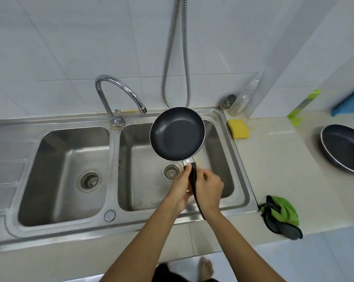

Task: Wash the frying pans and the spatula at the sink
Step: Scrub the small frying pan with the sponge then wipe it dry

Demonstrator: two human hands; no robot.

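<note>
Both hands, left hand (pixel 181 183) and right hand (pixel 207 187), grip closed on the small frying pan's (pixel 177 134) handle over the right sink basin (pixel 217 139), tap (pixel 119 92) dry, washing seemingly unstarted; the larger frying pan (pixel 344 147) waits on the worktop (pixel 274 159) far right of the grip, spatula unseen.

Two frying pans: one (pixel 177 134) over the right basin, one (pixel 344 148) on the table. Two sink basins (pixel 64 176) (pixel 143 192), each with one drain, and one faucet (pixel 119 96). One yellow sponge (pixel 238 128), one green cloth (pixel 282 215), two hands (pixel 181 187) (pixel 208 189).
</note>
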